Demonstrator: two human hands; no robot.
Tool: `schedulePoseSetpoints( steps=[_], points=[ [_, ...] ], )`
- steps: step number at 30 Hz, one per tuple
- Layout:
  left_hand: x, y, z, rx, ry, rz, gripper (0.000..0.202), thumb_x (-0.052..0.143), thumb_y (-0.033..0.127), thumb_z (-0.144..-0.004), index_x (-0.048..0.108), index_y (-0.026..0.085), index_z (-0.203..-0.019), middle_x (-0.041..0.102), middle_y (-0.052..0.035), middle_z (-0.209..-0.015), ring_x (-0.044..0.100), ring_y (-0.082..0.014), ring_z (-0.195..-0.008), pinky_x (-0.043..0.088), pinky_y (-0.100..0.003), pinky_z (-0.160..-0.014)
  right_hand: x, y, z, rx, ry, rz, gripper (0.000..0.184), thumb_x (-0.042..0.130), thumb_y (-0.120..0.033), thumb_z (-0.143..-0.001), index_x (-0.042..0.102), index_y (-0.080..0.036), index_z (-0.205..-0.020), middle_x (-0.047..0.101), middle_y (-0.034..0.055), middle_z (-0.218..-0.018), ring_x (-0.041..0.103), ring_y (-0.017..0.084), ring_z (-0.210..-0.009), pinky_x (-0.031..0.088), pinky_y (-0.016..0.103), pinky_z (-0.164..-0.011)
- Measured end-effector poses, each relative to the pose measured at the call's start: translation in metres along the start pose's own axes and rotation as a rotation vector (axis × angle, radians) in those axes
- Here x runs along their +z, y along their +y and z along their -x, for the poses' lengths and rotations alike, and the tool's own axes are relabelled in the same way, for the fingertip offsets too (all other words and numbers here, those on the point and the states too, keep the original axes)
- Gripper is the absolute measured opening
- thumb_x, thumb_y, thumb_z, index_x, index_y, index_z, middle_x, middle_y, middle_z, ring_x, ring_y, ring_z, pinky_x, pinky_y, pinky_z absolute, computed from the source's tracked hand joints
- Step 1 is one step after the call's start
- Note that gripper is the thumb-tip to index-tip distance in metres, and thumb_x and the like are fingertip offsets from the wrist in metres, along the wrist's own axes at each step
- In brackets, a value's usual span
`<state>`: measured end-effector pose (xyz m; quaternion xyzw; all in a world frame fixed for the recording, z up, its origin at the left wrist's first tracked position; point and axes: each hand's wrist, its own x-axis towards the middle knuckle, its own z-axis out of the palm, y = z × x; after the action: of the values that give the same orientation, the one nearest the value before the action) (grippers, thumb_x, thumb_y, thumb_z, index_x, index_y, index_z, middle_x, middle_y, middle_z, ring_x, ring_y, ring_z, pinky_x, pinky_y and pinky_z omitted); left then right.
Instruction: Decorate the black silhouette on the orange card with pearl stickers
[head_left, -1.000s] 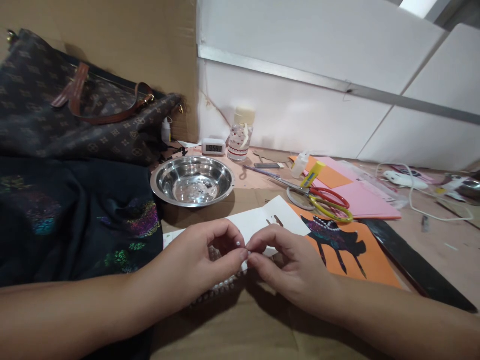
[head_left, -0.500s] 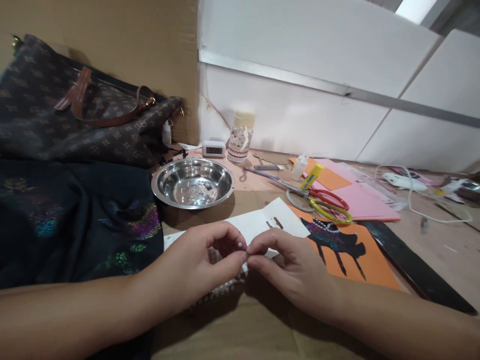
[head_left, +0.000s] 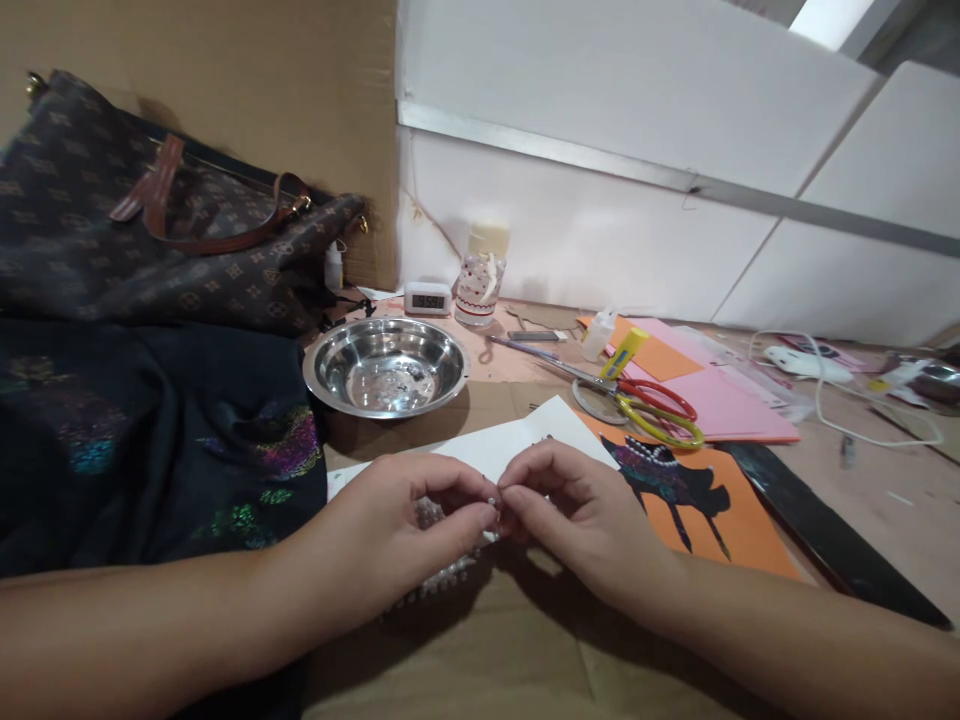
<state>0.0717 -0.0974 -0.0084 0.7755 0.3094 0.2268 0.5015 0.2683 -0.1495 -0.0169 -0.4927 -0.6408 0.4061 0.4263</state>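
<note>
My left hand (head_left: 420, 520) is closed in a pinch, with a small pale bead (head_left: 491, 502) at its fingertips. Against those fingers, my right hand (head_left: 577, 510) pinches too; whatever it holds is too small to make out. Below my left palm shows a mass of clear, pearly beads (head_left: 442, 580), partly hidden by the hand. Behind both hands lies a white sheet (head_left: 517, 440). To the right, an orange sheet (head_left: 720, 490) carries a black cut-out shape (head_left: 675, 480) trimmed with pearl beads.
A steel bowl (head_left: 386, 400) stands behind my left hand, black glittery cloth (head_left: 150, 450) to its left. Red-and-yellow-handled scissors (head_left: 660, 410), a glue stick (head_left: 624, 353) and pink paper (head_left: 735, 400) lie back right. A brown handbag (head_left: 187, 220) rests at far left.
My right hand has risen slightly and its fingers have curled more upright. My left fingertips have shifted a little, the bead now sitting lower between them. Other things stay put.
</note>
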Motion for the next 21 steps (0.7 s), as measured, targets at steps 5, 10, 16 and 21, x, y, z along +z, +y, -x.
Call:
schedulePoseSetpoints(
  steps=[5,10,16,21],
  points=[
    [-0.0007,-0.0008,-0.0003,-0.053,0.021,0.106,0.01,0.071,0.031,-0.086,0.075,0.021,-0.089,0.078,0.0019,-0.085,0.07,-0.0168,-0.081,0.053,-0.022,-0.071,0.0011,-0.0023,-0.0011,0.07,-0.046,-0.144,0.018,0.071,-0.033,-0.088,0.059,-0.02,-0.086,0.067,-0.0011,-0.07,0.065,0.012,-0.061,0.053,0.022,-0.057],
    [-0.0018,-0.001,-0.0005,-0.067,0.066,0.074,0.006,0.076,0.027,-0.081,0.074,0.021,-0.083,0.077,0.004,-0.079,0.069,-0.0147,-0.076,0.051,-0.02,-0.067,0.0026,-0.0035,0.0011,0.125,-0.079,-0.217,0.021,0.075,-0.034,-0.086,0.06,-0.02,-0.085,0.066,-0.0017,-0.071,0.064,0.01,-0.061,0.054,0.021,-0.059],
    [-0.0034,-0.0011,0.0008,0.004,0.061,-0.02,0.01,0.07,0.026,-0.087,0.079,0.024,-0.085,0.079,0.0045,-0.082,0.07,-0.0142,-0.077,0.05,-0.02,-0.07,0.0019,0.0001,0.0012,0.15,-0.095,-0.225,0.033,0.076,-0.048,-0.085,0.06,-0.019,-0.084,0.066,-0.0005,-0.073,0.065,0.012,-0.064,0.055,0.024,-0.061],
    [-0.0034,-0.0031,0.0025,0.05,0.087,-0.082,0.012,0.068,0.027,-0.089,0.079,0.025,-0.085,0.079,0.0046,-0.083,0.07,-0.0143,-0.078,0.05,-0.019,-0.071,0.0027,0.0017,0.0016,0.132,-0.116,-0.253,0.036,0.074,-0.052,-0.087,0.057,-0.02,-0.088,0.066,-0.0006,-0.073,0.067,0.013,-0.067,0.055,0.025,-0.063]
  ],
)
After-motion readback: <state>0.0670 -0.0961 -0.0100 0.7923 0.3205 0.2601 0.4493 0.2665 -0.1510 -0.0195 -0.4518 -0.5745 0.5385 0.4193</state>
